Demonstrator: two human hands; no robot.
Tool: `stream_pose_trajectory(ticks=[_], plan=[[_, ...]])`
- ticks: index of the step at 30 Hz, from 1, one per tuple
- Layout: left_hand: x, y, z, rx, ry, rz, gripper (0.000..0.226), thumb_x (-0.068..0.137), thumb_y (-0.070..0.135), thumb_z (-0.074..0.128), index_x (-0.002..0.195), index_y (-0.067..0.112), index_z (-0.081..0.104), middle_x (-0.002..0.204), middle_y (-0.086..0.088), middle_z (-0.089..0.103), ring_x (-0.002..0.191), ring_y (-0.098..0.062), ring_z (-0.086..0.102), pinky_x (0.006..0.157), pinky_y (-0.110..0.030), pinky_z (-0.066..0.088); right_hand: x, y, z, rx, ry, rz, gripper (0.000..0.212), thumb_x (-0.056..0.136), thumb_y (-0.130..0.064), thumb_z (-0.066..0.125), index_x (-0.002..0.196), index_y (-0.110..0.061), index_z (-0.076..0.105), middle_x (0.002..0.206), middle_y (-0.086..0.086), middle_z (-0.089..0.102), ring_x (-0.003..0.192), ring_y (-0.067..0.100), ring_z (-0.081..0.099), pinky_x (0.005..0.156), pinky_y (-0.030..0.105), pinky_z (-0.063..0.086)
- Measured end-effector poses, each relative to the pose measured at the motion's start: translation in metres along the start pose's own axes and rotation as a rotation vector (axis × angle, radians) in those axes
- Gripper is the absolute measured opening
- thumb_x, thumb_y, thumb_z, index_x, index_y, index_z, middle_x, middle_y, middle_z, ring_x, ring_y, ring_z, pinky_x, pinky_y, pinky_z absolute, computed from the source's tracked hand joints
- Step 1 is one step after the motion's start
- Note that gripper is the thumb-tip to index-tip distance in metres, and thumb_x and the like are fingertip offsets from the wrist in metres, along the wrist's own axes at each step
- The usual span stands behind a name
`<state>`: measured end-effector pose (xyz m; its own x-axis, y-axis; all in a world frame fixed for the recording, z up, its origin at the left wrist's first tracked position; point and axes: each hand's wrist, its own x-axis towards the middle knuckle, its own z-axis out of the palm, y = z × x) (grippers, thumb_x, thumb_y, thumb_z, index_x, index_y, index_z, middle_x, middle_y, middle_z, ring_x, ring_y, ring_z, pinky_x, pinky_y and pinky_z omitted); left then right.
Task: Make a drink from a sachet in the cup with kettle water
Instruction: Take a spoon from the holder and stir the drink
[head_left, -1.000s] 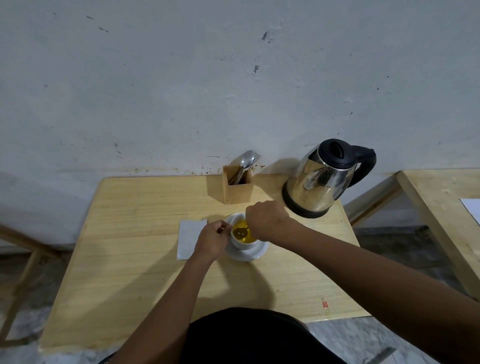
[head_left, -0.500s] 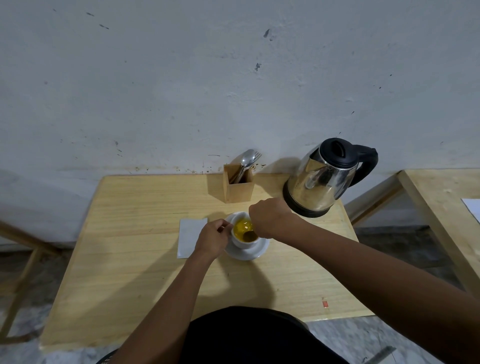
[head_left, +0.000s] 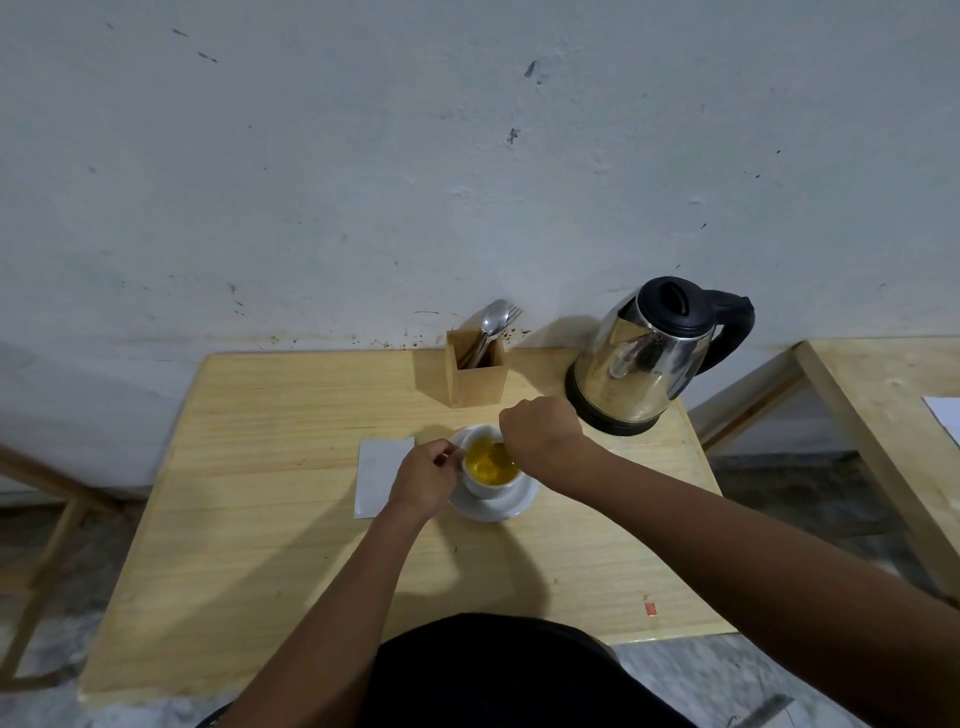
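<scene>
A white cup (head_left: 485, 488) full of yellow drink stands on a white saucer (head_left: 506, 506) in the middle of the wooden table (head_left: 270, 519). My left hand (head_left: 423, 478) pinches the cup's handle on its left side. My right hand (head_left: 540, 431) is closed over the cup's right rim, holding a spoon (head_left: 500, 451) whose bowl dips into the liquid. A white sachet (head_left: 378, 473) lies flat just left of the cup, partly under my left hand. The steel kettle (head_left: 644, 364) with a black lid and handle stands on its base at the back right.
A wooden cutlery holder (head_left: 475, 371) with a spoon and a fork stands at the back against the wall. A second wooden table (head_left: 883, 415) is to the right, with a gap between. A small red mark (head_left: 649, 609) lies near the front edge.
My right hand has shifted to the right and a little back over the cup, moving the spoon through the drink. My left hand stays on the handle.
</scene>
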<state>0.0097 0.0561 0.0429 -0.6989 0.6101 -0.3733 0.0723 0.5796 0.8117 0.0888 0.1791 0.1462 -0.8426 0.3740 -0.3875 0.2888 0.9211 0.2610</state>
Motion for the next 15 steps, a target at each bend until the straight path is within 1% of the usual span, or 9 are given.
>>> stream_pose_trajectory(ticks=[3,6,10,12,14,15], plan=[[0.001,-0.002,0.0,-0.001,-0.003,-0.002,0.02,0.095,0.025,0.052,0.099,0.014,0.067,0.093,-0.006,0.069,0.09,-0.022,0.061,0.072,-0.027,0.041,-0.001,-0.004,0.0,0.0,-0.021,-0.006,0.016,0.095,-0.02,0.051,0.105,-0.013,0.061,0.074,0.0,0.05,0.073,0.018,0.053,0.063,0.028,0.041],[0.002,-0.003,0.0,-0.017,-0.008,-0.008,0.018,0.095,0.024,0.052,0.099,0.015,0.068,0.092,-0.005,0.068,0.09,-0.023,0.061,0.073,-0.028,0.042,-0.002,-0.008,0.002,0.072,-0.029,-0.009,0.016,0.092,-0.023,0.054,0.101,-0.012,0.061,0.079,0.001,0.054,0.074,0.019,0.054,0.063,0.029,0.041],[0.002,-0.002,0.0,-0.025,0.0,-0.012,0.018,0.095,0.022,0.053,0.093,0.015,0.069,0.088,-0.005,0.067,0.086,-0.021,0.059,0.071,-0.028,0.042,-0.007,-0.01,0.011,0.138,0.048,0.038,0.014,0.094,-0.018,0.05,0.1,-0.011,0.061,0.083,0.003,0.057,0.072,0.02,0.052,0.062,0.03,0.04],[0.001,-0.002,0.001,-0.02,0.004,0.002,0.019,0.094,0.022,0.053,0.089,0.015,0.069,0.087,-0.008,0.069,0.084,-0.021,0.059,0.071,-0.03,0.044,-0.011,-0.006,0.017,0.147,0.073,0.07,0.013,0.095,-0.016,0.049,0.099,-0.012,0.06,0.081,0.001,0.054,0.07,0.02,0.052,0.061,0.03,0.039],[0.001,-0.003,0.001,-0.019,0.01,0.011,0.019,0.094,0.023,0.053,0.085,0.017,0.068,0.088,-0.009,0.07,0.083,-0.021,0.06,0.072,-0.032,0.046,-0.013,0.0,0.025,0.169,0.105,0.111,0.014,0.095,-0.015,0.047,0.097,-0.015,0.06,0.078,-0.001,0.052,0.068,0.019,0.051,0.057,0.028,0.036],[0.001,-0.003,0.001,-0.017,0.012,0.017,0.018,0.094,0.023,0.054,0.084,0.017,0.068,0.088,-0.009,0.071,0.083,-0.021,0.06,0.072,-0.031,0.046,-0.015,0.003,0.029,0.184,0.131,0.131,0.017,0.095,-0.016,0.046,0.096,-0.016,0.062,0.076,-0.002,0.054,0.065,0.019,0.05,0.053,0.027,0.032]])
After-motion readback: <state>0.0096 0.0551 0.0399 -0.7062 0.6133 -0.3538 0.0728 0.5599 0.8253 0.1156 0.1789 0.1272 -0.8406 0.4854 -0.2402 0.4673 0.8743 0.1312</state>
